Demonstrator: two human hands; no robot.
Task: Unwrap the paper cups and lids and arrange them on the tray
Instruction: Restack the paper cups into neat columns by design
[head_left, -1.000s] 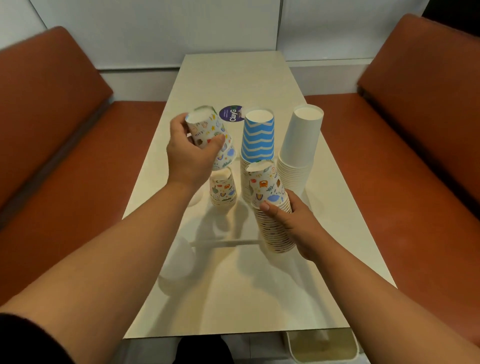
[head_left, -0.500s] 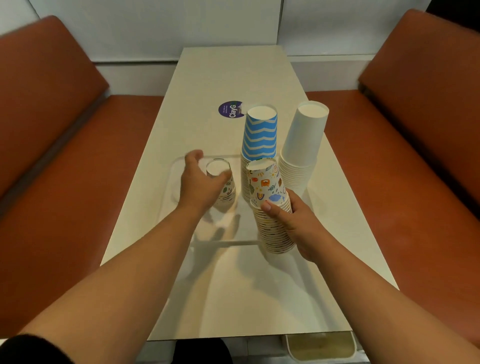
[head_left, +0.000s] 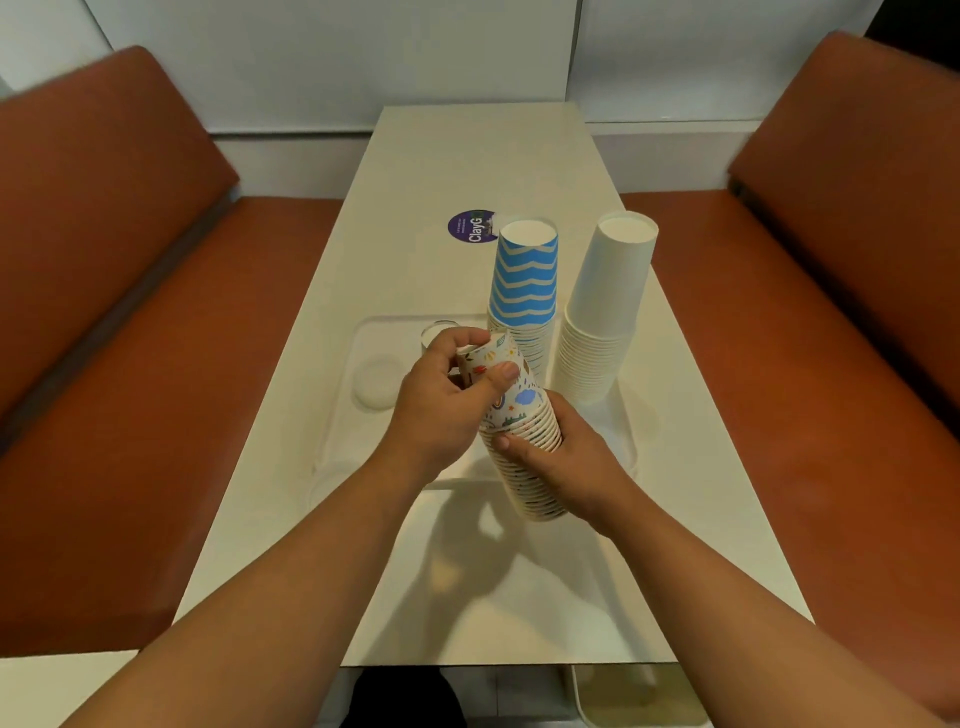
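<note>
A tilted stack of patterned paper cups (head_left: 524, 447) sits upside down above the white tray (head_left: 337, 431). My right hand (head_left: 566, 457) grips the stack around its middle. My left hand (head_left: 447, 395) pinches the top patterned cup (head_left: 498, 374) with thumb and fingers curled round it. Behind my left hand a small patterned cup (head_left: 434, 332) stands upside down on the tray, mostly hidden. A blue zigzag cup stack (head_left: 524, 280) and a plain white cup stack (head_left: 608, 301) stand upside down at the tray's far side.
The tray lies on a long cream table (head_left: 467, 156) with a round purple sticker (head_left: 470, 227). Brown bench seats (head_left: 130, 364) flank both sides. A round recess (head_left: 376, 382) shows in the tray's left part. A bin (head_left: 639, 696) sits below the near table edge.
My left hand set a patterned cup down on the tray, then came back right to the held stack and now pinches its top cup. The right hand kept its hold.
</note>
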